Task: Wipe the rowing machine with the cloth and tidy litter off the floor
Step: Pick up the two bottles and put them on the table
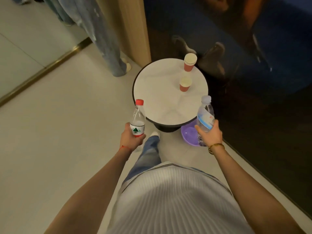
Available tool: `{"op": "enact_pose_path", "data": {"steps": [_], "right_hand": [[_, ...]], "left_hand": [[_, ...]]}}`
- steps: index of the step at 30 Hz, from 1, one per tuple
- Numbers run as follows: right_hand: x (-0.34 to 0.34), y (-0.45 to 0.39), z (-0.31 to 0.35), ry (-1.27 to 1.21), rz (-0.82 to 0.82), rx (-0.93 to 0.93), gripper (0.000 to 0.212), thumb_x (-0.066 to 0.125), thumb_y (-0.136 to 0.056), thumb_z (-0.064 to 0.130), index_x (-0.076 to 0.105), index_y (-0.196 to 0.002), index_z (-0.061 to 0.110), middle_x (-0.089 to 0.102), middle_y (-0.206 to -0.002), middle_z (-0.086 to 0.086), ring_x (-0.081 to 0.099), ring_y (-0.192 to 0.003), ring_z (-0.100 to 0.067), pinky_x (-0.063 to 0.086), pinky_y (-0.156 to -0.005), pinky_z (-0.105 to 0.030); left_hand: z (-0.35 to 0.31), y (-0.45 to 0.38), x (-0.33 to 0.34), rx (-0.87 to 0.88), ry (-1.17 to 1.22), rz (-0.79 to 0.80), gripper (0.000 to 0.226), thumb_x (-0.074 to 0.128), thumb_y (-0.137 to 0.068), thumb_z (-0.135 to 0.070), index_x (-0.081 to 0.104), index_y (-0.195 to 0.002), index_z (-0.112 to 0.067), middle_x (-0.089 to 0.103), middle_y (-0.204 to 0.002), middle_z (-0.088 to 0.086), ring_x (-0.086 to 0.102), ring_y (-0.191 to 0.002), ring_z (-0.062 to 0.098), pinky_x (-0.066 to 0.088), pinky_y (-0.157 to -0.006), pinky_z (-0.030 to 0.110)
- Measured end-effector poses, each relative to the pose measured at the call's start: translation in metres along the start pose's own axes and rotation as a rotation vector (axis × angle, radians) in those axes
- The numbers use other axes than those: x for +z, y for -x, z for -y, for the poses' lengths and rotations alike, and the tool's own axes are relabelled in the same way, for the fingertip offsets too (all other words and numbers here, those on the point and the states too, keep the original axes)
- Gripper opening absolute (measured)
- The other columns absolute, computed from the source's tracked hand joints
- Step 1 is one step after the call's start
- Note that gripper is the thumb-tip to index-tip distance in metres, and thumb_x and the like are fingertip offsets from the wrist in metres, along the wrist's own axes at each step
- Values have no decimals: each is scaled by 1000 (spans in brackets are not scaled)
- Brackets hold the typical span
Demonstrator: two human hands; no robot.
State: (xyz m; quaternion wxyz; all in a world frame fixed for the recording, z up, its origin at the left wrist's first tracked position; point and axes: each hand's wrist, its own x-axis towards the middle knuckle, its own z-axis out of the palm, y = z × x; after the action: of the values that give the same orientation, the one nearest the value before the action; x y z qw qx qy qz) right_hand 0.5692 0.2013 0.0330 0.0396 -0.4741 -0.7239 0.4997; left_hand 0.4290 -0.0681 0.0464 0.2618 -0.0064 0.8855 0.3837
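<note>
Floor [59, 132] of pale tile fills the left, crossed by a brass strip [45, 67], with a person's jeans legs [108, 48] standing farther back beside a tan wall edge. The left hand [130, 136] grips a clear bottle with a red cap [138, 118] around its labelled lower half, holding it upright just off the near-left rim of the counter [160, 92]. Below it, the wearer's own jeans leg and white shoe [154, 133] step toward the counter's dark base. On the round white counter stand two red paper cups, one [185, 84] near the middle and one [190, 62] at the far rim. A purple basin [190, 135] sits on the floor, partly under the counter's near-right edge. The right hand [210, 134], a gold bracelet at its wrist, grasps a clear bottle with a pale cap [205, 114] and blue label, tilted slightly, above the basin. A dark glossy wall [253, 81] runs along the right.
</note>
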Motion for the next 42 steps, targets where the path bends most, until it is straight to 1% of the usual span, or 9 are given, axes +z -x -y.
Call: {"op": "enact_pose_path", "data": {"steps": [2,7,10,15,20,29,35,39,42], "right_hand": [[23,-22,21,-36,-44,3,64,77,-74,36,42,-124,17,55,-110,0,54,-98,-16,48,-75,-25],[77,-70,77,-82,-123,1,60,78,-73,31,48,-121,14,55,-108,1,55,-97,-14,50,-71,-17],[103,-101,102,-86,-162,0,64,80,-66,39,52,-118,13,61,-111,-5,59,-100,-20,53,-88,-35],[141,-151,137,-71,-177,23,63,81,-70,30,52,-122,9,63,-115,-10,58,-100,-19,44,-92,-24],[174,-202,135,-50,-156,43,59,84,-67,27,56,-113,5,66,-111,-10,62,-102,-23,41,-86,-17],[202,-233,111,-42,-155,81,61,82,-70,31,52,-120,9,64,-116,-6,60,-107,-19,35,-86,-9],[197,-223,106,-39,-105,100,65,82,-70,21,51,-124,4,60,-123,-11,55,-111,-20,29,-88,-4],[183,-206,106,10,-66,141,70,83,-69,21,49,-127,2,57,-126,-14,53,-114,-24,37,-96,-18],[167,-187,100,65,5,218,72,77,-75,28,44,-135,7,52,-134,-11,48,-123,-25,38,-106,-31]], "left_hand": [[-25,-45,-7,46,-12,46,58,76,-75,-20,41,-121,-12,61,-102,4,58,-75,12,44,-57,13],[-81,-152,-18,197,-114,126,64,81,-68,-20,47,-122,-13,62,-116,7,58,-98,19,50,-85,29],[-108,-206,-13,288,-233,153,67,85,-60,-27,52,-117,-14,62,-113,6,59,-106,24,54,-90,40],[-140,-272,9,240,-179,271,67,86,-58,-28,53,-116,-18,66,-112,0,63,-101,19,53,-80,28],[-141,-326,48,284,-147,317,67,85,-60,-32,54,-118,-20,66,-113,-1,63,-103,18,53,-92,30],[-129,-361,96,317,-109,384,64,85,-63,-32,55,-118,-17,67,-111,2,63,-103,17,52,-93,27],[-127,-354,92,286,-92,468,67,84,-67,-23,52,-126,-18,62,-120,-3,58,-114,14,42,-95,13],[-127,-344,80,208,-169,475,85,82,-69,-15,39,-142,-15,53,-140,4,48,-130,18,36,-110,24],[-127,-338,67,145,-326,486,91,80,-70,-16,31,-146,-13,47,-144,8,46,-132,25,38,-112,38]]}}
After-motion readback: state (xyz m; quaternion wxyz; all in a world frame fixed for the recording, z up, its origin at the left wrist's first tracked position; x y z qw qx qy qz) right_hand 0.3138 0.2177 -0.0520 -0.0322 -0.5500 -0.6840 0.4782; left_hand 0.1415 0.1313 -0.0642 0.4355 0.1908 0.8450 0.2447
